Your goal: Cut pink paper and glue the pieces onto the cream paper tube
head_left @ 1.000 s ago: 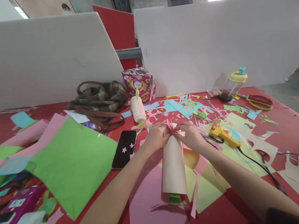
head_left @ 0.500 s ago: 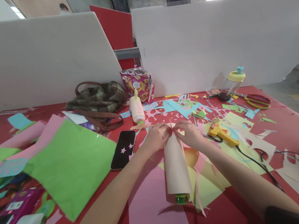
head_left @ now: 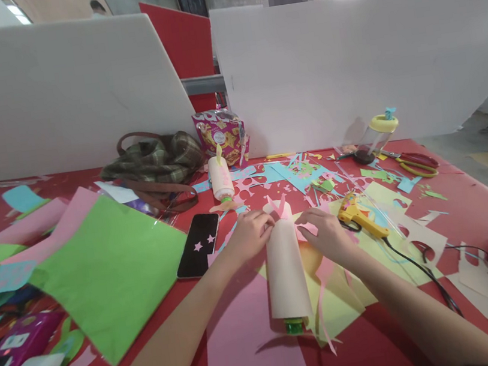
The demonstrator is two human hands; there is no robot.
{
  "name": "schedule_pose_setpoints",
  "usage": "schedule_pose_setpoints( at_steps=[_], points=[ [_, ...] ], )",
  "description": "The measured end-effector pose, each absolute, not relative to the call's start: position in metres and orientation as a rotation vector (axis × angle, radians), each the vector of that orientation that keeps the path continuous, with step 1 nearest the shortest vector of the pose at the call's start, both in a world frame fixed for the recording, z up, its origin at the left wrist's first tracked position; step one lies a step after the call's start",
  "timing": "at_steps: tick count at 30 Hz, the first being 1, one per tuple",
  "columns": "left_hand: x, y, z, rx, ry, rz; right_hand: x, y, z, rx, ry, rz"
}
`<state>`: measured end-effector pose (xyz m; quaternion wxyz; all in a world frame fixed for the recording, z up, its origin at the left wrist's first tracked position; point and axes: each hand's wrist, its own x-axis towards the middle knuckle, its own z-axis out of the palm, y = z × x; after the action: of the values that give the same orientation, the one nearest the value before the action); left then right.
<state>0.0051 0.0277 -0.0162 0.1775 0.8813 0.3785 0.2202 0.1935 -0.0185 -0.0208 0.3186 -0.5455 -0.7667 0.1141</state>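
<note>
A bottle (head_left: 287, 280) wrapped in cream paper lies lengthwise in front of me, its green cap pointing toward me. On its far end a pink paper piece (head_left: 278, 208) stands up with two raised tips. My left hand (head_left: 253, 233) is at the left side of the bottle, fingers loosely bent and fingertips touching or very near the wrap. To the right, my right hand (head_left: 325, 232) is open, thumb apart from the fingers, just off the bottle. Under the bottle are a pink sheet (head_left: 251, 333) and yellow paper (head_left: 342, 296).
A black phone (head_left: 198, 247) with pink stars lies left of my hand, beyond it a green sheet (head_left: 111, 268). A yellow glue gun (head_left: 362, 218) with its cord lies right. Farther back are a smaller wrapped bottle (head_left: 220, 180), scissors (head_left: 416, 165), a clear jar (head_left: 376, 137) and paper scraps.
Both hands have let go of the pink paper piece and moved apart, down to either side of the bottle. The piece's two tips now show spread on top.
</note>
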Motion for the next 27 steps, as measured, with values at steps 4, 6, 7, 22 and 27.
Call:
schedule_pose_setpoints(
  at_steps=[4, 6, 7, 22, 27],
  points=[
    [0.002, 0.023, -0.018, 2.459, 1.117, 0.633, 0.211, -0.024, -0.025, -1.608, -1.961, 0.278],
    [0.001, 0.021, -0.020, 2.427, 1.145, 0.651, 0.221, -0.025, -0.030, -1.654, -1.941, 0.282],
    [0.001, 0.020, -0.021, 2.407, 1.163, 0.670, 0.226, -0.026, -0.033, -1.682, -1.926, 0.285],
    [0.003, 0.050, -0.036, 2.045, 1.006, 0.564, 0.305, -0.046, -0.045, -2.068, -1.792, -0.053],
    [0.005, 0.046, -0.032, 2.049, 1.023, 0.573, 0.313, -0.048, -0.057, -2.292, -1.950, -0.251]
  ],
)
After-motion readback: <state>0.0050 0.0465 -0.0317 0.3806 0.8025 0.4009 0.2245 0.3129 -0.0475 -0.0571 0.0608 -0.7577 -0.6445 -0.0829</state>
